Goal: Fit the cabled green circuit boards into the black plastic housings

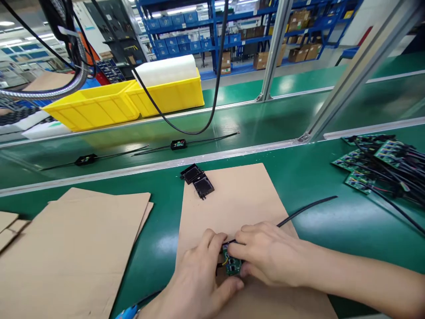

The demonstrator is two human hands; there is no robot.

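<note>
A small green circuit board [233, 264] with a short yellow wire lies between my hands on a cardboard sheet [232, 204]. My left hand [201, 277] grips it from the left, thumb at its near edge and fingers at its far edge. From the right, my right hand [265, 252] pinches the board, its fingertips on the top and side. A black cable [307, 207] runs out from beneath my right hand toward the right. Partly covered by my fingers, the black edges around the board cannot be made out. Two black plastic case pieces [198, 180] rest at the sheet's far edge.
Wired circuit boards [372, 166] are piled at the right. More cardboard [86, 239] lies at the left, near a blue-handled object [128, 312]. Beyond a metal rail, two cabled units [178, 144] lie on green surface. Yellow bins [166, 95] and a hanging cable [217, 84] are farther back.
</note>
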